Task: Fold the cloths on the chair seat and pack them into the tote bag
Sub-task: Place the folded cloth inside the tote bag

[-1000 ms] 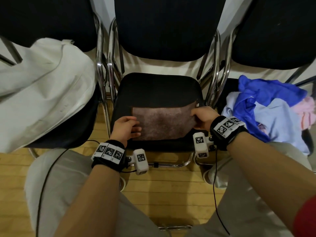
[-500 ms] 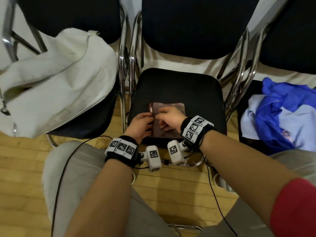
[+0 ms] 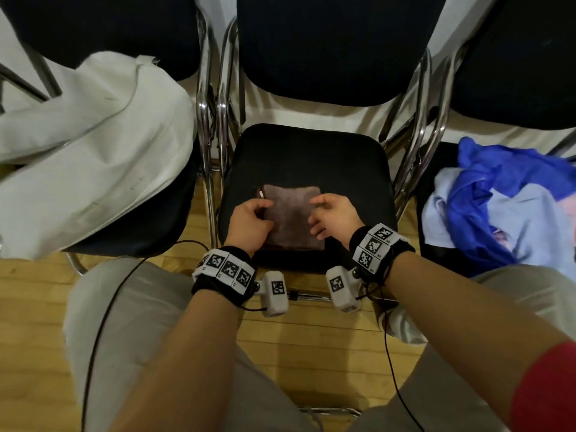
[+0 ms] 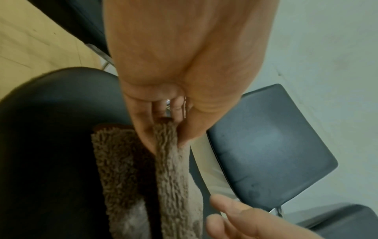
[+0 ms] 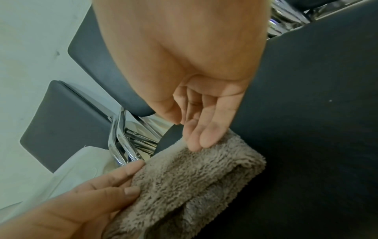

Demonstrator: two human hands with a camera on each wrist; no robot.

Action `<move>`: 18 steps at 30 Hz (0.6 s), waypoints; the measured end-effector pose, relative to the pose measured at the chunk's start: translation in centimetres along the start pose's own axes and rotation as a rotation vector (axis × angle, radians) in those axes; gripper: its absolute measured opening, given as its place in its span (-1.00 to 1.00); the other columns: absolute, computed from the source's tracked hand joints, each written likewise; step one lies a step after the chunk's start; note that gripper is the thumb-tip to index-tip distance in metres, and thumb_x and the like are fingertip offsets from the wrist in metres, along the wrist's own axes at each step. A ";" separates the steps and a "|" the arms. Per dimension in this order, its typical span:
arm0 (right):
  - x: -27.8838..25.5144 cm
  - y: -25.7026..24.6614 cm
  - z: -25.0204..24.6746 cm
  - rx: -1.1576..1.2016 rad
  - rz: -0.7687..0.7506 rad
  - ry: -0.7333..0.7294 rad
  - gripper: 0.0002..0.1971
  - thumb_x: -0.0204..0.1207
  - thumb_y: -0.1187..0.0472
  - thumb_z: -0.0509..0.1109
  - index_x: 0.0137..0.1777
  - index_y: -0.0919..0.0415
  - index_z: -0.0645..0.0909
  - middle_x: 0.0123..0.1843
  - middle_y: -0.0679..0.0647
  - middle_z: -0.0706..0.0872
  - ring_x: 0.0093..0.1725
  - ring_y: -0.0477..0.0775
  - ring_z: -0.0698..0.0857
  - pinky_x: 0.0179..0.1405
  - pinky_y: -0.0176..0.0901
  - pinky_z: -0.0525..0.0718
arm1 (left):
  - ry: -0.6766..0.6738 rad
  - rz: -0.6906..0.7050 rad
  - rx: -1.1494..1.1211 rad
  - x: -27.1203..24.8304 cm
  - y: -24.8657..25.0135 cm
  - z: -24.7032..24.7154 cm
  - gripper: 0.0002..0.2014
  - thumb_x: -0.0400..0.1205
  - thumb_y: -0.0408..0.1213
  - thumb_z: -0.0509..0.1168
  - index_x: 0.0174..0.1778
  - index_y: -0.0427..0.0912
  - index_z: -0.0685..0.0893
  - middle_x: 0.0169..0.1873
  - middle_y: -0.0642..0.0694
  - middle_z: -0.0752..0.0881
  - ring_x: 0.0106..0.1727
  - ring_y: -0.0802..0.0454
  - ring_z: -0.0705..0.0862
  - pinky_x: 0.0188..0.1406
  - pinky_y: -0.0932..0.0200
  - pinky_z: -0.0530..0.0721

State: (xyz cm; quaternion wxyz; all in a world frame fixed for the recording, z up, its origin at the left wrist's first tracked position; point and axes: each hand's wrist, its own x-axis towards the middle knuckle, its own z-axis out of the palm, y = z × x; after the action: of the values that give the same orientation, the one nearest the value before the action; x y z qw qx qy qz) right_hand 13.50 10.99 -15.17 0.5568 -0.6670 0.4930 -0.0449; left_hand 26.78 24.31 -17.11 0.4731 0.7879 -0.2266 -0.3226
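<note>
A brown fluffy cloth (image 3: 291,218) lies folded into a small square at the front of the middle chair seat (image 3: 308,157). My left hand (image 3: 260,210) pinches the cloth's left edge; in the left wrist view the thumb and fingers (image 4: 143,134) clamp the stacked layers of the brown cloth (image 4: 120,161). My right hand (image 3: 316,213) hovers at the right edge with relaxed fingers. In the right wrist view its fingertips (image 5: 204,137) just touch the top of the cloth (image 5: 194,177). The white tote bag (image 3: 93,157) slumps on the left chair.
A heap of blue, light blue and pink cloths (image 3: 498,198) lies on the right chair. Chrome chair frames (image 3: 215,126) stand between the seats. My knees in beige trousers sit below the seat over a wooden floor (image 3: 311,332), with a black cable trailing from each wrist.
The right hand carried the cloth's right side over onto the left, halving its width, then let go and drew back to the right. The left hand kept its hold on the left edge.
</note>
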 end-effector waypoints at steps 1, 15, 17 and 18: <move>0.0 0.1 -0.1 0.013 -0.004 0.000 -0.66 0.64 0.40 0.27 0.37 0.17 0.59 -0.17 0.17 0.77 -0.33 0.11 0.78 -0.27 0.03 0.79 | 0.023 0.010 0.006 0.0 0.1 -0.1 -0.55 0.53 -0.56 0.41 0.29 -0.07 0.71 0.16 0.07 0.62 0.22 0.11 0.62 0.14 0.19 0.71; 0.6 1.7 0.2 -0.012 0.071 -0.117 -0.58 0.64 0.38 0.36 0.50 0.22 0.52 0.08 0.17 0.77 -0.04 0.11 0.84 0.02 0.06 0.84 | 0.042 0.008 0.234 0.7 -2.0 -0.7 -0.56 0.51 -0.50 0.41 0.25 0.02 0.72 0.33 -0.07 0.65 0.36 -0.04 0.61 0.39 -0.01 0.62; 0.8 1.7 0.1 -0.056 0.073 -0.101 -0.59 0.63 0.38 0.36 0.48 0.22 0.54 0.05 0.18 0.78 -0.06 0.10 0.84 0.01 0.07 0.84 | 0.022 0.007 0.250 0.7 -2.1 -0.7 -0.57 0.52 -0.50 0.42 0.24 0.03 0.72 0.34 -0.08 0.64 0.36 -0.05 0.61 0.38 -0.01 0.63; 0.9 1.7 0.1 -0.073 0.071 -0.090 -0.59 0.63 0.38 0.35 0.48 0.22 0.54 0.04 0.18 0.78 -0.06 0.10 0.84 0.00 0.06 0.84 | 0.020 0.005 0.261 0.7 -2.2 -0.7 -0.57 0.53 -0.50 0.42 0.24 0.03 0.72 0.35 -0.08 0.64 0.35 -0.06 0.61 0.36 0.00 0.64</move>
State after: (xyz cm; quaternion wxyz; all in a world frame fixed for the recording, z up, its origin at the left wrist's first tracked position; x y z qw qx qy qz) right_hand 13.00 10.62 -16.97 0.5551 -0.6702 0.4921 0.0232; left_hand 27.86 25.21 -19.00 0.3696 0.8454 -0.2638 -0.2811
